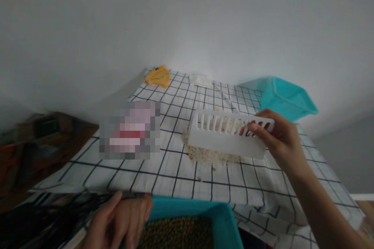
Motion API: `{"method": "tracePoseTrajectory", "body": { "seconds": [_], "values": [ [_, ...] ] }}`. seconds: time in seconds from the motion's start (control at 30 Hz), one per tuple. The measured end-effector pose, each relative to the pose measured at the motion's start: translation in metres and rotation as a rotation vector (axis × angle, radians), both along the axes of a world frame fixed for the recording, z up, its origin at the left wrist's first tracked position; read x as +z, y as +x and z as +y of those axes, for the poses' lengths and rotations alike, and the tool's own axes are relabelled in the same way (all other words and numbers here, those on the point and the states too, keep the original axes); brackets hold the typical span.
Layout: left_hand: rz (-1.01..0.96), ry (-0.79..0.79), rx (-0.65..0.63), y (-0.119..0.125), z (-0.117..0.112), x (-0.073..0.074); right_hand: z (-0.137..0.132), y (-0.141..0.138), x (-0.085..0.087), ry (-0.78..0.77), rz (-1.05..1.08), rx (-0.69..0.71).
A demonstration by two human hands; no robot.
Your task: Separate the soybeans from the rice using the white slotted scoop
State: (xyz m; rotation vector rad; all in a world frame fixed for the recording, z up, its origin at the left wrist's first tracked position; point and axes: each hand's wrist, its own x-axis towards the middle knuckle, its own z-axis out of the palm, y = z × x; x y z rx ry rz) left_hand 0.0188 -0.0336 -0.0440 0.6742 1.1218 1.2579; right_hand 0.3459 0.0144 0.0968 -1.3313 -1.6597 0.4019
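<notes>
My right hand (277, 136) pinches a white slotted plastic basket (226, 144) at its right end, thumb in front and fingers behind the slots. The basket sits over a patch of pale grains (216, 158) spread on the checked tablecloth, with a few yellow bits at its left edge. Low in the view, my left hand (125, 218) is closed over the left rim of a teal bin (189, 203), thumb apart from the bent fingers. Small green-brown beans (181, 233) fill the visible part of that bin. The left fingertips are partly cut off by the frame.
A second teal bin (288, 99) lies tilted at the back right. An orange cloth (159, 77) and a white folded tissue (200, 81) lie near the wall. A blurred-out pinkish item (131, 130) is on the left. Dark clutter (37, 221) stands beside the table's front left.
</notes>
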Motion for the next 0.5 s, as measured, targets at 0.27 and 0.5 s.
{"method": "tracePoseTrajectory", "body": {
  "seconds": [0.27,0.5],
  "values": [
    [-0.069,0.058,-0.176,-0.008,0.004,0.015,-0.007,-0.001,-0.003,0.014,-0.022,0.007],
    [-0.137,0.047,-0.144,0.004,0.005,0.028,-0.013,-0.001,-0.007,0.017,0.003,0.040]
  ]
}}
